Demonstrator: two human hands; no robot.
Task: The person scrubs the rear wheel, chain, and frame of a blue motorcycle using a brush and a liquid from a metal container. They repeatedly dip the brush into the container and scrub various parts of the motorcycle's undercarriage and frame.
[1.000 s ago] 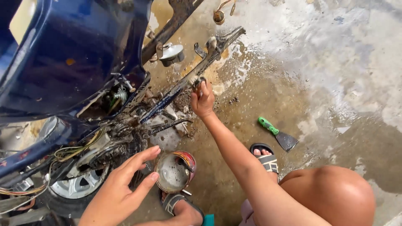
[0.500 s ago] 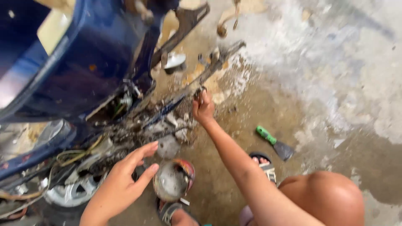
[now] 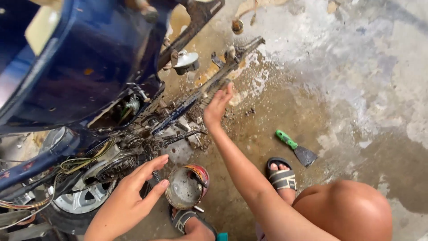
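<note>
fingers of the right hand (image 3: 218,106) reach out flat and loosely spread against the muddy frame rail (image 3: 200,96) of the stripped blue motorbike (image 3: 76,67); the hand is open and holds nothing, its tips resting on the caked dirt near the rail's upper stretch. the left hand (image 3: 129,201) hangs open too, fingers parted, just beside the rim of a small round tin (image 3: 185,189) that stands on the concrete floor (image 3: 339,67) between the person's sandalled feet (image 3: 281,176), near the bike's wheel (image 3: 80,201); it does not quite grip the tin, as far as can be seen. the rail runs diagonally up from the exposed engine and wiring (image 3: 84,163) toward a footpeg end, and wet grit is scattered on the floor under it. a green-handled scraper (image 3: 296,148) lies on the floor well apart from both hands, to the right of the right foot. in my judgement, working the crust off this rail goes best with firm strokes along its length, not across, keeping fingertips clear of the sharp bracket edges and loose wires close by. the tin looks easy to tip, so a steady hold on its wall would help, and the scraper seems the better tool for hardened patches.
</note>
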